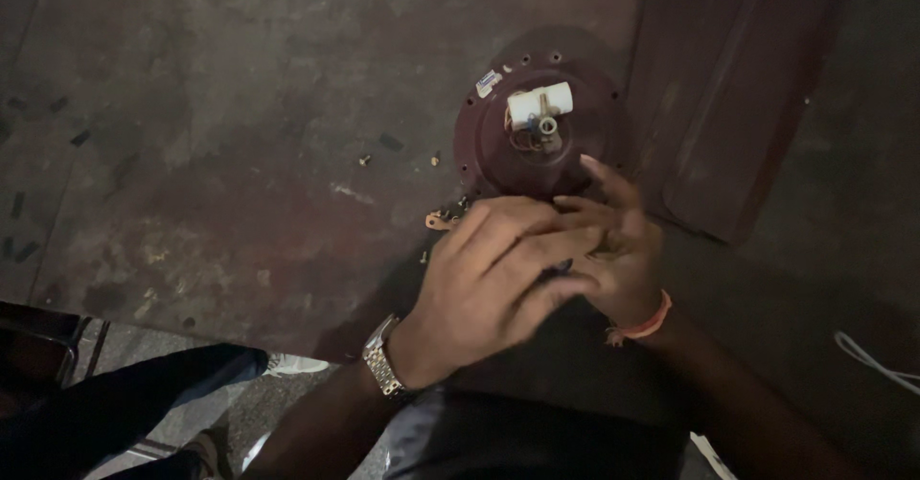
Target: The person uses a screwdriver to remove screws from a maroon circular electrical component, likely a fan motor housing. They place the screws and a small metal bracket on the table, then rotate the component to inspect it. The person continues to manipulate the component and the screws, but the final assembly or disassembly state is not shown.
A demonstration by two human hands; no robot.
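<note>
My left hand (pixel 494 274), with a metal watch on its wrist, lies curled over my right hand (pixel 628 250), which wears an orange band. Both hands close together on a small dark piece (pixel 563 267) that is mostly hidden by the fingers. My right index finger sticks up toward a round maroon fan motor housing (pixel 585 140) lying on the floor just beyond the hands. A white cylindrical part (pixel 540 104) with coloured wires sits on the housing's centre.
Long maroon fan blades (pixel 728 106) lie to the right of the housing. Loose screws (pixel 364 160) and a small brass bracket (pixel 438 219) are scattered left of it on the stained floor. A leg in dark trousers with a pale shoe (pixel 287 363) is at lower left. A white cord (pixel 872 360) lies at right.
</note>
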